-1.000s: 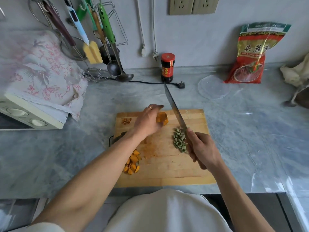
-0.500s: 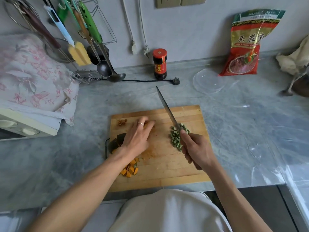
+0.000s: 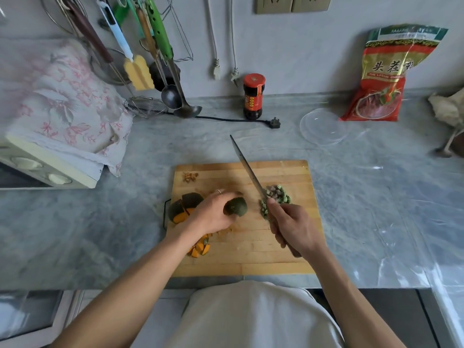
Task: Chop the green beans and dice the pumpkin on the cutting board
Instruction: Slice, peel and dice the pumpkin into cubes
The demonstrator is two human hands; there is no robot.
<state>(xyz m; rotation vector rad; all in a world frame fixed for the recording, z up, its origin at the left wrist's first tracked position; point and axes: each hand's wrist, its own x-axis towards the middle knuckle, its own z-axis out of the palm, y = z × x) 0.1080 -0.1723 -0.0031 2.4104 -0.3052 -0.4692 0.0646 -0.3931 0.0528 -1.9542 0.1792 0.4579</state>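
Observation:
A wooden cutting board (image 3: 251,262) lies on the grey counter in front of me. My left hand (image 3: 213,214) grips a pumpkin piece (image 3: 236,207), its dark green skin facing up, near the board's middle. More pumpkin wedges (image 3: 184,207) lie at the board's left edge, and diced orange cubes (image 3: 199,248) sit below my left wrist. My right hand (image 3: 293,227) holds a knife (image 3: 247,168) by its handle, with the blade pointing away from me above the board. A pile of chopped green beans (image 3: 278,194) rests just right of the blade.
A small heap of scraps (image 3: 190,176) sits at the board's far left corner. Behind stand a sauce jar (image 3: 253,96), a black plug (image 3: 275,123), a clear lid (image 3: 324,126) and a red bag (image 3: 386,76). A cloth-covered appliance (image 3: 55,116) fills the left; utensils (image 3: 163,59) hang above.
My left hand drew back from the far side of the board toward its left middle and now holds a pumpkin piece skin side up. The knife stayed raised in my right hand.

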